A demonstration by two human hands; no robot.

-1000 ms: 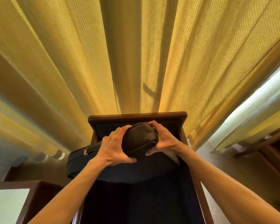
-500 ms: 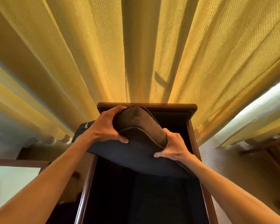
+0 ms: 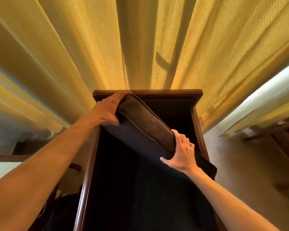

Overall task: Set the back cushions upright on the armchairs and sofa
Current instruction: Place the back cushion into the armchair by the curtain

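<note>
Cushion (image 3: 145, 124) slanted between apparently gripping hands.

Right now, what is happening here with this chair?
A person is holding a dark back cushion over a wooden armchair. The left hand grips its upper end near the chair's top rail; the right hand grips the lower end. The cushion lies slanted across the chair, not yet upright. Yellow curtains hang behind.

A dark brown wooden-framed armchair (image 3: 197, 124) with a deep navy seat stands before yellow curtains. A navy back cushion (image 3: 140, 139) with a brown edge panel lies tilted across it, its right corner overhanging the armrest.
</note>
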